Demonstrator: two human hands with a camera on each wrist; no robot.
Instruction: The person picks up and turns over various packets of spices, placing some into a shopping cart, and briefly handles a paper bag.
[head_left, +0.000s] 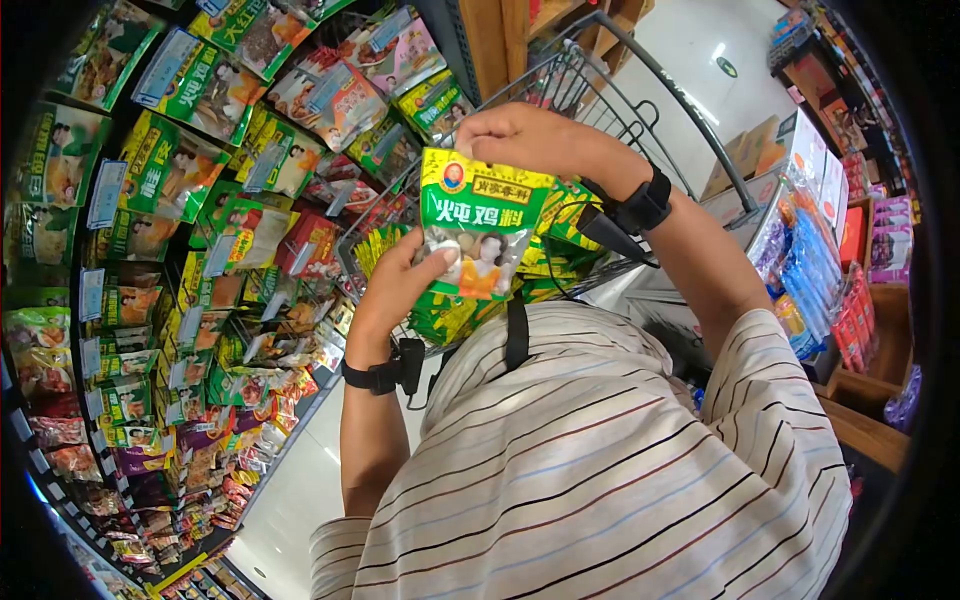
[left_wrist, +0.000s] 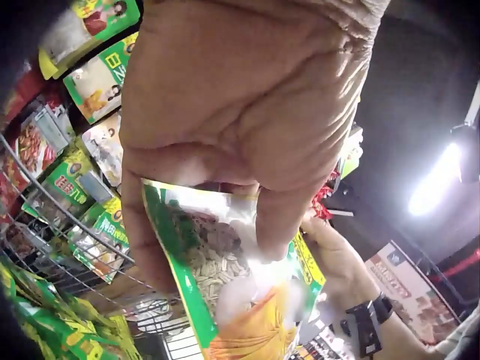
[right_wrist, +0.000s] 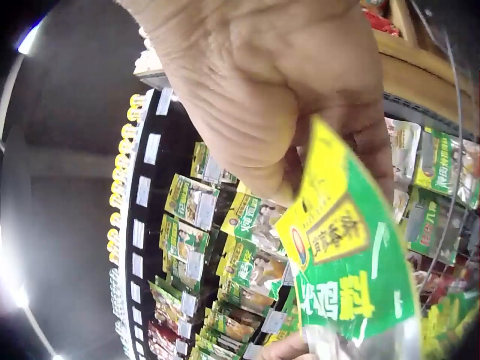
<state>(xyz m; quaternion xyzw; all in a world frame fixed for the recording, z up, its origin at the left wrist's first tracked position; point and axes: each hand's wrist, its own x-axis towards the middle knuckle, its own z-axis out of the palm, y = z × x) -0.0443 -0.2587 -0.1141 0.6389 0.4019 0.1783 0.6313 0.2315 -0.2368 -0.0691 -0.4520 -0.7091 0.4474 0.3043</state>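
A green and yellow seasoning packet (head_left: pixel 490 205) with a clear lower window is held up in front of the striped shirt, above a shopping cart. My left hand (head_left: pixel 392 290) grips its lower left side, thumb across the front and fingers behind. At the top edge, my right hand (head_left: pixel 545 145) pinches the yellow corner; the right wrist view shows the packet's printed top (right_wrist: pixel 337 240) hanging from the thumb and fingers. Pale dried pieces (left_wrist: pixel 217 274) show through the window in the left wrist view.
The wire cart (head_left: pixel 640 120) holds many similar yellow-green packets (head_left: pixel 440 315). To the left stands a tall rack of hanging packets (head_left: pixel 175 165) with price tags. Boxes (head_left: pixel 805 165) and blue bags (head_left: pixel 808 265) stand at the right, beside wooden shelving (head_left: pixel 880 330).
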